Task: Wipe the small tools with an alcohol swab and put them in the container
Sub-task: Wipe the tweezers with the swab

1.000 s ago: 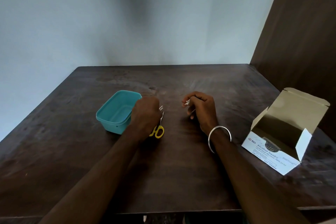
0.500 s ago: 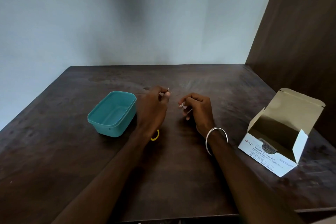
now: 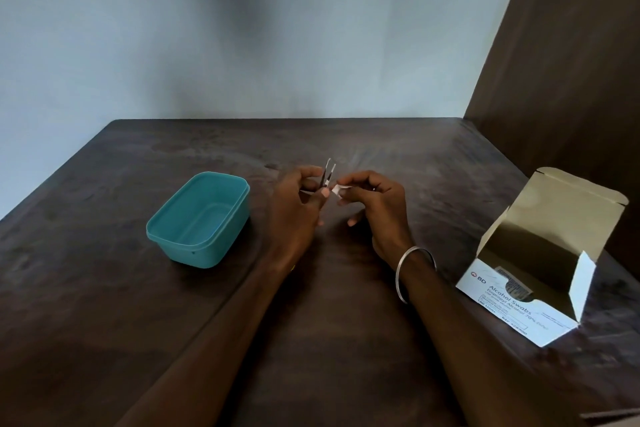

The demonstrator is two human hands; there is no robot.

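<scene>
My left hand (image 3: 298, 208) holds a pair of metal tweezers (image 3: 328, 174) upright above the middle of the table, tips pointing up and slightly apart. My right hand (image 3: 377, 204) pinches a small white alcohol swab (image 3: 339, 189) right beside the tweezers' lower part, nearly touching it. The teal plastic container (image 3: 197, 218) stands open on the table to the left of my left hand, with nothing visible inside. A sliver of yellow (image 3: 293, 267) from the scissors' handle peeks out under my left wrist; the rest is hidden by my arm.
An open white box of alcohol swabs (image 3: 533, 274) sits at the right edge of the dark wooden table (image 3: 104, 288). A dark wooden panel (image 3: 571, 97) rises on the right, and a pale wall stands behind the table.
My left hand lifted off the table beside the yellow scissors, bringing the tweezers up. My right hand moved the swab leftward until it sits next to the tweezers.
</scene>
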